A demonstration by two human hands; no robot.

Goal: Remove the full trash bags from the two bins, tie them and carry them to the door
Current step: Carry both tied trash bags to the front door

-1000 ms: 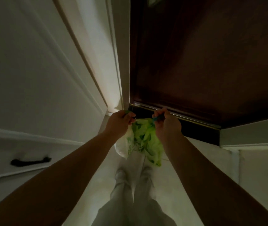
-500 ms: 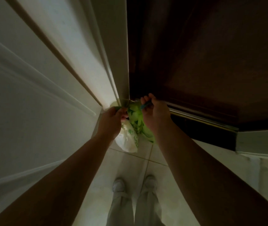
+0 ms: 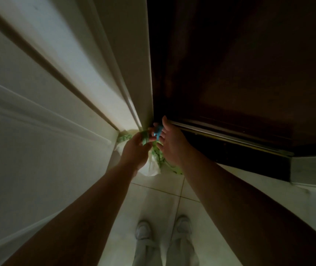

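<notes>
A green and white trash bag (image 3: 153,166) hangs low in the corner where the white wall panel meets the dark wooden door (image 3: 239,64). My left hand (image 3: 136,148) is closed around the bag's bunched green top. My right hand (image 3: 170,143) pinches a blue strip (image 3: 157,131) at that same top, fingers partly spread. The two hands touch above the bag. Whether the bag rests on the floor is hidden by my hands. A second bag is not visible.
White panelled wall or cabinet front (image 3: 38,121) runs along the left. Pale floor tiles (image 3: 163,196) lie below, with my two white shoes (image 3: 163,231) on them. A metal threshold strip (image 3: 230,139) edges the door's bottom. The scene is dim.
The bag and both hands have moved forward and down into the corner by the door. My hands have come closer together at the bag's top.
</notes>
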